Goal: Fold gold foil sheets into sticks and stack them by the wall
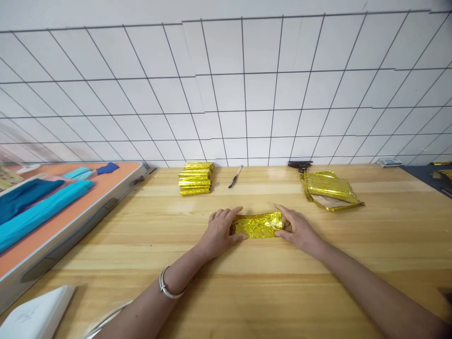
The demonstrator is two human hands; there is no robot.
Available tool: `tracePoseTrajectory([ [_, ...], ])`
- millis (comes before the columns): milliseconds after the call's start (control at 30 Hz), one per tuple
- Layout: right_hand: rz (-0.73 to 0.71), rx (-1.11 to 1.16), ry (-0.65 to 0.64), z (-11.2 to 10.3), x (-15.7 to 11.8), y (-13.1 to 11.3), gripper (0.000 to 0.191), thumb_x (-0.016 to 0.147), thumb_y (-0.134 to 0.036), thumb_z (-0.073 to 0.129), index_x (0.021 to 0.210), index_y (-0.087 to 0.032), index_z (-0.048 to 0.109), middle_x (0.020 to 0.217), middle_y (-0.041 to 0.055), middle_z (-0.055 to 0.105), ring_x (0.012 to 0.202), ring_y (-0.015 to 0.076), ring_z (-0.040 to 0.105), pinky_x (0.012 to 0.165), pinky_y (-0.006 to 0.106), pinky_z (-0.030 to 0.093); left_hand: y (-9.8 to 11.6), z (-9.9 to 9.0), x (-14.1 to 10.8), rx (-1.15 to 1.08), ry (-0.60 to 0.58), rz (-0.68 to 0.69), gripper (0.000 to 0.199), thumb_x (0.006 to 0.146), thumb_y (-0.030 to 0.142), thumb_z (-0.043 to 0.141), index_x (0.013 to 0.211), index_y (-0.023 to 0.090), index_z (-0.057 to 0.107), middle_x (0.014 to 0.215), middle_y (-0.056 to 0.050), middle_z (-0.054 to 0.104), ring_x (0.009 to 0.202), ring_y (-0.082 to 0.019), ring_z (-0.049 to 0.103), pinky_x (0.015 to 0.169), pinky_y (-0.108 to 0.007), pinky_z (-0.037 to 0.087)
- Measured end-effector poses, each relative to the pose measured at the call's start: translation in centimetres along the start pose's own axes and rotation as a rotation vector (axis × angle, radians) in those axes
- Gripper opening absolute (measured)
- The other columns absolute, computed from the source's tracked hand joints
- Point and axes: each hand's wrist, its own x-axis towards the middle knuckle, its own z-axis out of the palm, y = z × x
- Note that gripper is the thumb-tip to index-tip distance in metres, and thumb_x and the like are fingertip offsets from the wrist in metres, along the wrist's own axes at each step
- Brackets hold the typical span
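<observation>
A crinkled gold foil sheet (260,225), folded into a small oblong, lies on the wooden table in front of me. My left hand (222,229) grips its left end, thumb along the near edge and fingers at the far side. At the right end, my right hand (296,227) holds it between thumb and fingers. Beyond my left hand sits a row of folded gold foil pieces (196,179). A flat pile of gold foil sheets (330,188) with some brown paper lies beyond my right hand.
A pen (235,177) lies near the tiled wall (261,89). A black clip (300,165) stands behind the foil pile. On the left is an orange-topped surface (102,188) with blue cloth (45,212). A white device (37,315) and a cable (108,318) are at near left.
</observation>
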Motion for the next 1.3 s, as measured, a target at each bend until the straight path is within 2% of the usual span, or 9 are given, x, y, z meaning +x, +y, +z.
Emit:
tracePoseTrajectory([
  [200, 0.013, 0.000, -0.011, -0.2, 0.0, -0.2, 0.071, 0.068, -0.025, 0.064, 0.134, -0.025, 0.037, 0.085, 0.0012, 0.058, 0.077, 0.0184, 0.053, 0.074, 0.032, 0.042, 0.1, -0.1, 0.0, 0.000, -0.014, -0.004, 0.068, 0.073, 0.047, 0.064, 0.131, 0.027, 0.035, 0.101, -0.005, 0.054, 0.096, -0.024, 0.045, 0.087, -0.039, 0.032],
  [467, 0.074, 0.152, 0.008, -0.1, -0.1, -0.6, 0.076, 0.069, -0.022, 0.060, 0.138, -0.020, 0.028, 0.081, -0.0003, 0.055, 0.069, 0.0144, 0.052, 0.065, 0.028, 0.046, 0.1, -0.1, 0.0, -0.009, 0.018, 0.017, 0.067, 0.071, 0.044, 0.066, 0.130, 0.027, 0.037, 0.097, -0.004, 0.053, 0.093, -0.023, 0.046, 0.086, -0.039, 0.033],
  [667, 0.086, 0.189, -0.048, -0.2, -0.3, -1.1, 0.075, 0.071, -0.020, 0.057, 0.139, -0.020, 0.026, 0.076, -0.0018, 0.054, 0.064, 0.0133, 0.052, 0.060, 0.026, 0.045, 0.3, -0.1, -0.1, -0.001, 0.032, 0.020, 0.067, 0.070, 0.044, 0.067, 0.128, 0.027, 0.039, 0.097, -0.004, 0.053, 0.094, -0.024, 0.047, 0.086, -0.039, 0.033],
  [833, 0.131, -0.015, 0.024, 0.3, -0.2, -1.6, 0.082, 0.068, -0.035, 0.064, 0.139, -0.020, 0.025, 0.082, 0.0016, 0.059, 0.071, 0.0182, 0.055, 0.067, 0.031, 0.044, 0.5, -0.2, -0.1, -0.004, 0.055, 0.015, 0.070, 0.069, 0.042, 0.069, 0.129, 0.026, 0.037, 0.102, -0.005, 0.053, 0.097, -0.024, 0.046, 0.089, -0.039, 0.032],
  [967, 0.163, -0.244, 0.062, 0.9, 0.0, -2.5, 0.093, 0.062, -0.049, 0.068, 0.139, -0.017, 0.026, 0.096, 0.0105, 0.061, 0.089, 0.0273, 0.056, 0.079, 0.038, 0.039, 0.6, -0.1, -0.1, -0.005, 0.065, 0.000, 0.074, 0.067, 0.041, 0.070, 0.131, 0.026, 0.035, 0.101, -0.004, 0.053, 0.096, -0.023, 0.047, 0.089, -0.039, 0.031],
  [1133, 0.179, -0.310, 0.030, 1.2, 0.1, -2.7, 0.094, 0.063, -0.050, 0.067, 0.140, -0.016, 0.022, 0.108, 0.0131, 0.060, 0.098, 0.0283, 0.054, 0.084, 0.038, 0.036, 0.3, 0.1, 0.0, -0.049, 0.012, -0.049, 0.077, 0.068, 0.040, 0.069, 0.133, 0.026, 0.031, 0.097, -0.003, 0.055, 0.093, -0.023, 0.048, 0.087, -0.038, 0.032],
  [1300, 0.191, -0.292, 0.018, 1.0, 0.0, -2.5, 0.094, 0.064, -0.046, 0.066, 0.141, -0.017, 0.020, 0.113, 0.0129, 0.058, 0.102, 0.0281, 0.052, 0.086, 0.037, 0.035, -0.3, 0.1, 0.1, -0.069, -0.031, -0.089, 0.078, 0.068, 0.041, 0.069, 0.134, 0.026, 0.030, 0.106, -0.005, 0.055, 0.101, -0.025, 0.047, 0.089, -0.039, 0.031],
])
